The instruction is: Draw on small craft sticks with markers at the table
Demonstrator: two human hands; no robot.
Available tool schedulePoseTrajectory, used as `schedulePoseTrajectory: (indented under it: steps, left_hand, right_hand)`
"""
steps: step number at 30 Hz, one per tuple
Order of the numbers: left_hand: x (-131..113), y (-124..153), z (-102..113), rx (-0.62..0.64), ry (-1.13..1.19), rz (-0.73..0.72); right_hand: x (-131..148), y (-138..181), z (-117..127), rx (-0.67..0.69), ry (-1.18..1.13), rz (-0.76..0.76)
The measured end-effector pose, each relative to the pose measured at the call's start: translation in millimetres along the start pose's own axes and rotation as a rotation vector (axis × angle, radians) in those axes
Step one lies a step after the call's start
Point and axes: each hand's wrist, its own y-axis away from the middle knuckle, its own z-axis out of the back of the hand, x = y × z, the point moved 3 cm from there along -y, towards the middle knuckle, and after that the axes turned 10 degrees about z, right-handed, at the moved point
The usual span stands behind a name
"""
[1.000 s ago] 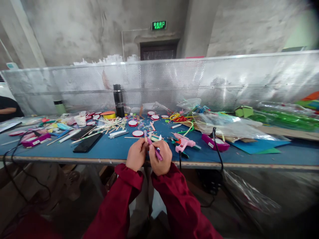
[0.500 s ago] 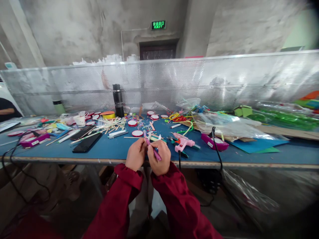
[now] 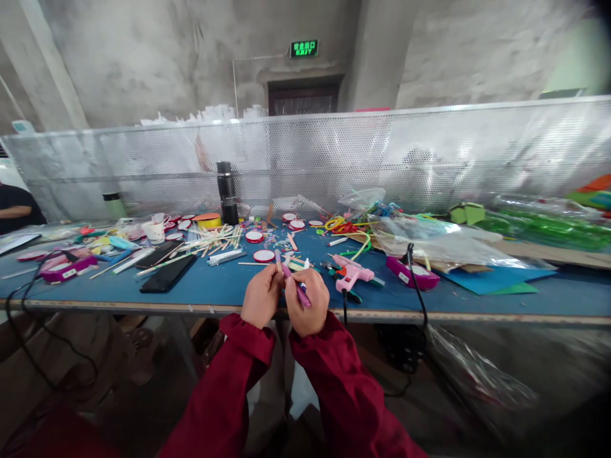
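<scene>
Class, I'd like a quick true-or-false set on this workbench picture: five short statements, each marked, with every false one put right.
1. The right hand holds a purple pen-like item. True.
2. The pink glue gun lies to the left of the right hand. False: it lies to its right.
3. The black bottle stands upright on the table. True.
4. The exit sign glows red. False: it glows green.
5. The black phone leans upright against the perforated screen. False: it lies flat on the table, near its front edge.
</scene>
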Motion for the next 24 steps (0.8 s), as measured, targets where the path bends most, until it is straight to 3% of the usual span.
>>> schedulePoseTrajectory:
  steps: [24]
  left_hand:
    - [0.4, -0.7, 1.0, -0.004, -0.022, -0.014]
  right_hand:
    - [0.5, -0.3, -1.0, 0.002, -0.007, 0.030]
